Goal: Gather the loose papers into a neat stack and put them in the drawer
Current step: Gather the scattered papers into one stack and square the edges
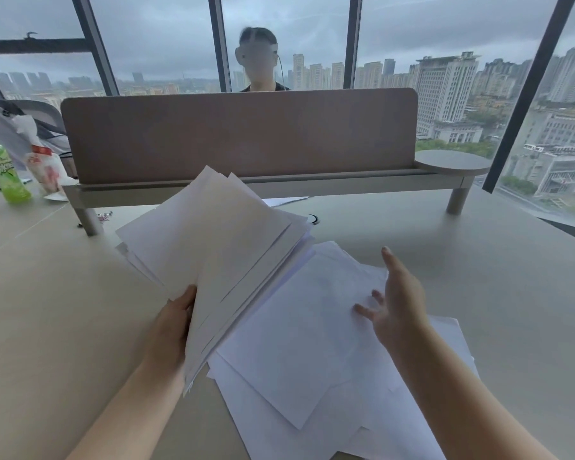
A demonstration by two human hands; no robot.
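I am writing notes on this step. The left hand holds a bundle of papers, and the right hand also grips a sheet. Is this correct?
Not quite. In the head view the left hand holds the bundle of papers, but the right hand grips nothing: it is open above the loose sheets.

A pale beige desk (478, 277) carries everything here. Loose white papers (312, 343) lie spread in an overlapping heap on its near middle. Across the back stands a brown divider screen (239, 137) on a raised shelf with round legs. At the far left sit a green bottle (4, 171) and a red-and-white pouch (47, 171), side by side, well apart from the papers
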